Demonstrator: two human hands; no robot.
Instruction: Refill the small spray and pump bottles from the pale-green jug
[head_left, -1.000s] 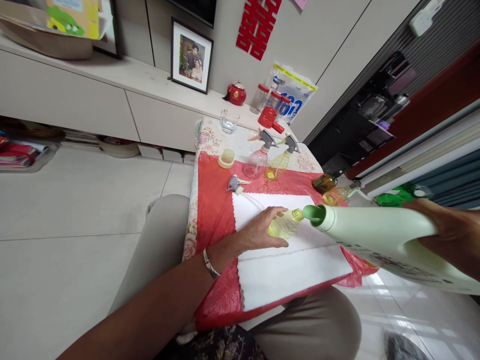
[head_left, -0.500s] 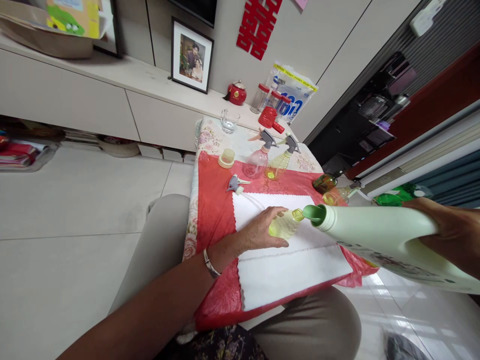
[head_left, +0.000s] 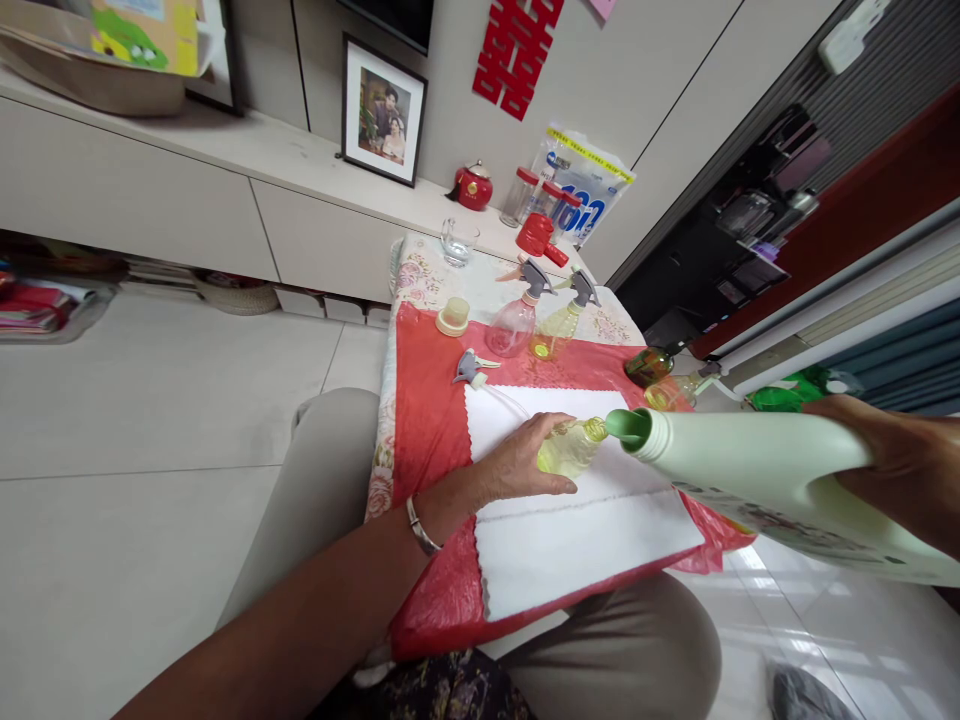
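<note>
The yellow bottle (head_left: 566,452) is seen over the white cloth (head_left: 585,545), its body clasped between the thumb and fingers of the left hand (head_left: 521,465); whether it is rested there cannot be told. By the right hand (head_left: 904,455) the pale green jug (head_left: 750,445) is gripped, its green spout (head_left: 624,426) held close to the bottle's open mouth. Beyond, a detached spray head (head_left: 468,367) is laid on the red plastic sheet (head_left: 427,430).

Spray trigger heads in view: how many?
4: one on the pink bottle, one on the yellow bottle beside it, one on the far-right bottle beyond the pale green jug, a loose head on the red sheet. More may be hidden behind the jug.
</note>
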